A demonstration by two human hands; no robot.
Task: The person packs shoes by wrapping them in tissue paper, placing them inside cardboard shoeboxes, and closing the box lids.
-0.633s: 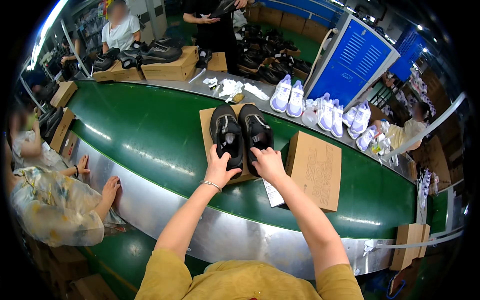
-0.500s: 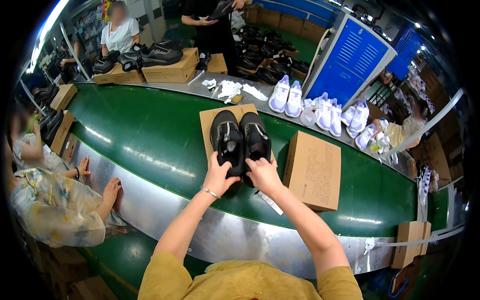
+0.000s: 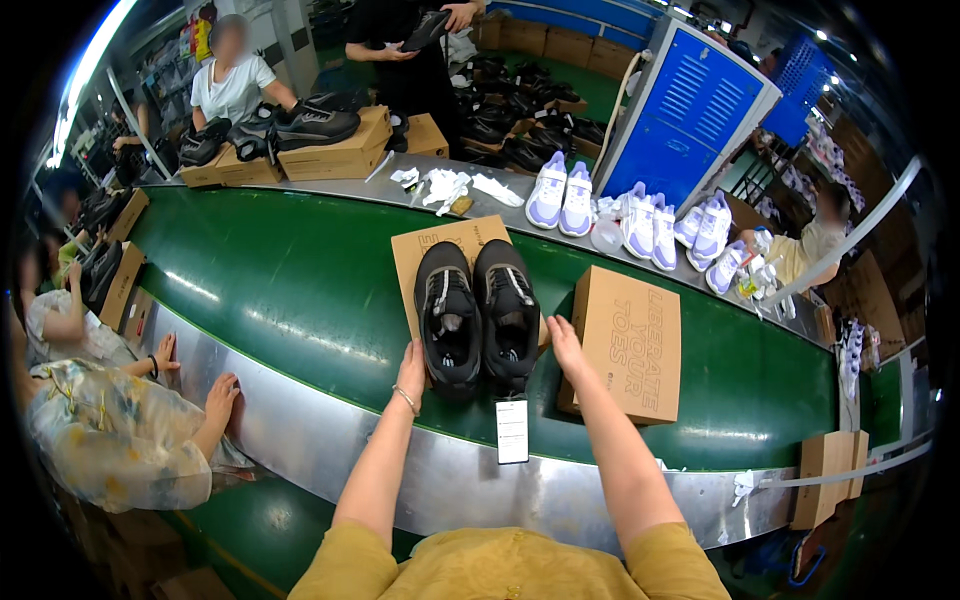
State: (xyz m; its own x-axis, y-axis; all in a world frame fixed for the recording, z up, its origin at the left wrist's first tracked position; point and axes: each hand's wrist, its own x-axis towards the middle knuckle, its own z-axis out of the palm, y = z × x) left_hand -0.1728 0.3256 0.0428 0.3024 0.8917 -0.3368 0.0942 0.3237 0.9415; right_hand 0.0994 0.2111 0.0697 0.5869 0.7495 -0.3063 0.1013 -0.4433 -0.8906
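Note:
A pair of black shoes stands side by side on a brown cardboard box: the left shoe (image 3: pixel 447 318) and the right shoe (image 3: pixel 507 312), toes pointing away from me. A white hang tag (image 3: pixel 512 432) dangles from the right shoe's heel toward me. My left hand (image 3: pixel 411 372) is open, fingers stretched forward along the left shoe's outer side at the edge of the box (image 3: pixel 408 250). On the other side, my right hand (image 3: pixel 565 345) is open too, fingertips at the box's right edge, beside the right shoe. Whether the palms press on the box is unclear.
A second cardboard box (image 3: pixel 630 345) lies right of my right hand on the green belt (image 3: pixel 290 270). White-and-lilac sneakers (image 3: pixel 560 195) and crumpled paper (image 3: pixel 443 187) line the far metal ledge. Another person's hands (image 3: pixel 222 395) rest on the near metal edge at left.
Both hands have left the shoe heels and moved apart to the outer sides. The shoes sit slightly nearer me, and the white tag now hangs in front of the right heel.

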